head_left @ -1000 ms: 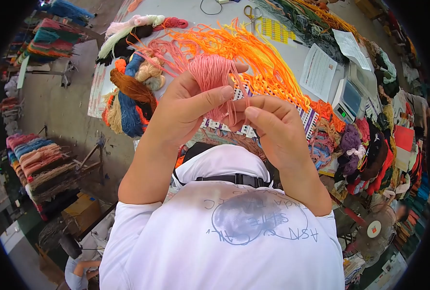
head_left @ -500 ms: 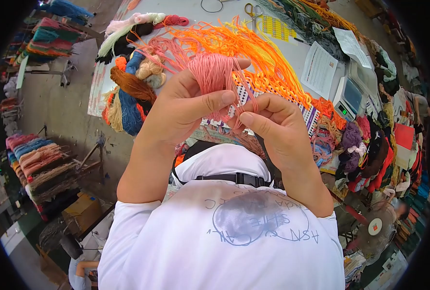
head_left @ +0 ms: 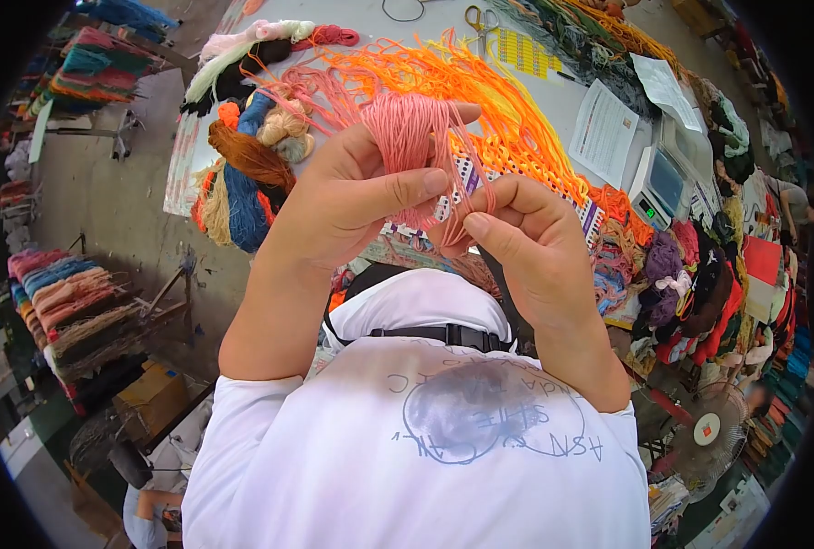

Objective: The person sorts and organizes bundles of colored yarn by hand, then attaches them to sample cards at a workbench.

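Observation:
A bundle of pink yarn [head_left: 401, 130] is looped over the fingers of my left hand [head_left: 352, 188], whose thumb lies across its lower part. Just right of it, my right hand [head_left: 524, 224] pinches a few pink strands [head_left: 460, 188] between thumb and fingers. Those strands run up to the bundle and hang slightly apart from it. Loose pink yarn [head_left: 320, 96] trails from behind the left hand onto the table. Behind both hands lie long orange and yellow strands [head_left: 507, 110], partly over a white card with rows of dark dots.
Scissors [head_left: 481, 23], a yellow sheet [head_left: 528, 53] and a printed paper [head_left: 603, 133] lie on the table [head_left: 334, 11]. A scale [head_left: 660, 183] stands at the right, beside mixed yarn piles. Brown and blue skeins [head_left: 245, 206] are at the left. A fan [head_left: 707, 430] stands lower right.
The pink strands between my hands have spread further from the bundle. My right hand has shifted slightly right, still pinching them.

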The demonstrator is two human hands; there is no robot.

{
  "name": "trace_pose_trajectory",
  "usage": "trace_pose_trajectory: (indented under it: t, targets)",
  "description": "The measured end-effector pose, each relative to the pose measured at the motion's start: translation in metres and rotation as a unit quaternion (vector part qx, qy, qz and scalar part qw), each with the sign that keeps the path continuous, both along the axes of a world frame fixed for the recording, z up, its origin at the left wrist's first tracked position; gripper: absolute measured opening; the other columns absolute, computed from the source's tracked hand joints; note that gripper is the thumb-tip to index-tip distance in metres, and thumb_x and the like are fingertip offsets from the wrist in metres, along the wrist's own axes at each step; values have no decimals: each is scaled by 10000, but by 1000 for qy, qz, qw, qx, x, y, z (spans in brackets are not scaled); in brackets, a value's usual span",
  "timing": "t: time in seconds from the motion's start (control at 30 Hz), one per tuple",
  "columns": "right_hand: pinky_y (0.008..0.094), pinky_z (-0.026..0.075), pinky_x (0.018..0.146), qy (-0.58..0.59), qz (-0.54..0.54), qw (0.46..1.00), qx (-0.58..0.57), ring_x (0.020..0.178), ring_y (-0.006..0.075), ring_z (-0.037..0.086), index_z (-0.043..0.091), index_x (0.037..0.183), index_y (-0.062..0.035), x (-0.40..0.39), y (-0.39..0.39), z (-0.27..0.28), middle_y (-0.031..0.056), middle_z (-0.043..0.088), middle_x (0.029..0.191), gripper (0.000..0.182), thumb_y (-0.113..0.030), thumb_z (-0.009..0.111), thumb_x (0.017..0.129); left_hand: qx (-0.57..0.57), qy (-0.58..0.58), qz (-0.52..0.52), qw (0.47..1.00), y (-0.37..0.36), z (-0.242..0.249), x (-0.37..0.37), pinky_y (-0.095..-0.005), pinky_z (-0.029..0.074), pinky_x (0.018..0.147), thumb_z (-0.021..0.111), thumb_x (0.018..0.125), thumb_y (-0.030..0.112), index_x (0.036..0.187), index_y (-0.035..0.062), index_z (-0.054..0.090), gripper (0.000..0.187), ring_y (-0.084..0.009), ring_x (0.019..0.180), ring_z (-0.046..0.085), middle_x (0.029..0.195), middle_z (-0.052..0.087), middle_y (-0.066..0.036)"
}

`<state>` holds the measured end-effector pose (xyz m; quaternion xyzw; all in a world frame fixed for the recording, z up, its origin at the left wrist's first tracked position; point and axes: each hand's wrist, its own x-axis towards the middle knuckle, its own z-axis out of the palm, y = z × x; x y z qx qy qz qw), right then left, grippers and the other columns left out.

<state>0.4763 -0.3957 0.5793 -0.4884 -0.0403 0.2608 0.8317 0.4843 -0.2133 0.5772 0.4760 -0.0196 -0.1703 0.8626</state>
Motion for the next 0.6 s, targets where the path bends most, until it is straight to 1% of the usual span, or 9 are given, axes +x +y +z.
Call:
trace_pose_trajectory:
  t: [0.33, 0.5, 0.6]
  targets:
    - [261, 504, 710, 24, 11, 1000, -6, 761, 129, 608, 558, 901, 41, -1, -2, 1, 103, 635, 843, 87, -21, 565, 841, -36, 9, -5, 999, 0, 0, -1, -344, 440, 903, 590, 811, 28, 1246, -23, 450, 460, -197, 1084, 540, 1340, 414, -154]
    - [244, 493, 704, 23, 1, 1000, -4, 760, 110, 599, 559, 905, 29, -1, -3, 0, 89, 635, 844, 86, -26, 570, 840, -27, 13, -11, 1000, 0, 0, -1, -345, 439, 905, 591, 812, 36, 1247, -22, 450, 460, -194, 1078, 543, 1324, 432, -150]
    - [230, 477, 710, 10, -2, 1000, -26, 773, 96, 588, 559, 910, 22, -1, -4, 2, 76, 633, 851, 87, -28, 572, 839, -11, 11, -12, 1000, -1, 1, 0, -343, 441, 901, 591, 813, 36, 1247, -20, 451, 459, -191, 1067, 549, 1310, 448, -146]
